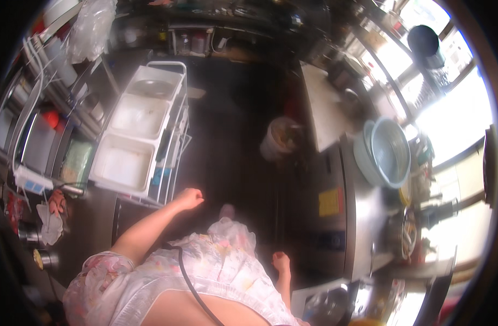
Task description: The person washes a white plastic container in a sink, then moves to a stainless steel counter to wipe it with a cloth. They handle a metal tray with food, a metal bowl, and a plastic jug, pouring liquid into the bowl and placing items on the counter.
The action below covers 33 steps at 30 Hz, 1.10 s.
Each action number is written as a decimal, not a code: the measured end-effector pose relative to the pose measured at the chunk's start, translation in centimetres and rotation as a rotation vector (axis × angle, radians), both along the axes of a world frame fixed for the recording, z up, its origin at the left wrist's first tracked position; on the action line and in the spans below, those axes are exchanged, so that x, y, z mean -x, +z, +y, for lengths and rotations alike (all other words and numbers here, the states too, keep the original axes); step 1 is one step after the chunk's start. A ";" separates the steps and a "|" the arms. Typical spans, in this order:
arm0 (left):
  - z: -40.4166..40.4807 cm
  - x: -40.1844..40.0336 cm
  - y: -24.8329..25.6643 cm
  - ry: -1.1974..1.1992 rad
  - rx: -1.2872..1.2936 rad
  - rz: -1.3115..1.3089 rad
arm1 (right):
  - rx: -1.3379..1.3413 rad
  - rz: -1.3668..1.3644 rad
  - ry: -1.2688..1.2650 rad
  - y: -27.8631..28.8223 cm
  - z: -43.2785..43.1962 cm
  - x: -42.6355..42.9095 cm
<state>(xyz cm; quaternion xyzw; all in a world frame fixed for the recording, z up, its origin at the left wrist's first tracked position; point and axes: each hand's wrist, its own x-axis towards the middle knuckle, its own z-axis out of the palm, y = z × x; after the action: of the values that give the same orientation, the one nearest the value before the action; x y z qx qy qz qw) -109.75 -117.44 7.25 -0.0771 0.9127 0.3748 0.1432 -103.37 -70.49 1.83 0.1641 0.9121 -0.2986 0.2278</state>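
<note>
My left hand (pixel 190 199) hangs loosely curled over the dark floor, just off the near corner of a white rack; nothing is seen in it. Three white plastic tubs (pixel 122 163) stand in a row on that rack, the farthest with a round shape inside. My right hand (pixel 280 260) is at my right side with its fingers curled, near the front of the steel counter, and no object shows in it. One foot (pixel 227 211) is visible beyond the hem of my floral clothing. A dark cord runs down over my front.
A white bucket (pixel 275 140) with mixed contents stands on the floor ahead, right. Light blue basins (pixel 389 153) sit on the steel counter (pixel 363 220). A white board (pixel 322 106) lies beyond. Pink gloves (pixel 57 201) and a white cloth (pixel 50 224) hang at left.
</note>
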 end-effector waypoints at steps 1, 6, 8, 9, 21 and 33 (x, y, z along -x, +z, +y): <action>0.0 3.1 -0.4 -0.033 -0.016 0.020 | -0.073 0.044 0.069 -2.0 0.7 2.3; -3.9 15.1 -1.9 0.092 -0.008 -0.011 | -0.175 0.068 0.367 -3.0 -3.8 21.3; -6.2 19.1 -1.9 0.182 -0.011 -0.070 | -0.114 -0.057 0.370 -0.3 -8.4 31.7; -7.1 21.6 -1.3 0.201 -0.035 -0.094 | -0.121 0.092 0.478 -1.1 -9.0 36.3; -23.5 50.7 -0.5 0.450 -0.129 0.003 | -0.109 0.070 0.784 -4.8 -33.8 77.6; -42.5 79.1 2.3 0.635 -0.297 0.157 | -0.090 -0.458 0.654 -15.6 -46.8 109.2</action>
<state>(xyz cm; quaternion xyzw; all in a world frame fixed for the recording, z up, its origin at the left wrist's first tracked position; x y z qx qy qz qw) -188.84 -159.89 9.51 -0.3061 0.7870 0.5341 -0.0413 -212.55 -117.25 -13.73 -0.0627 0.8540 -0.1257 0.5010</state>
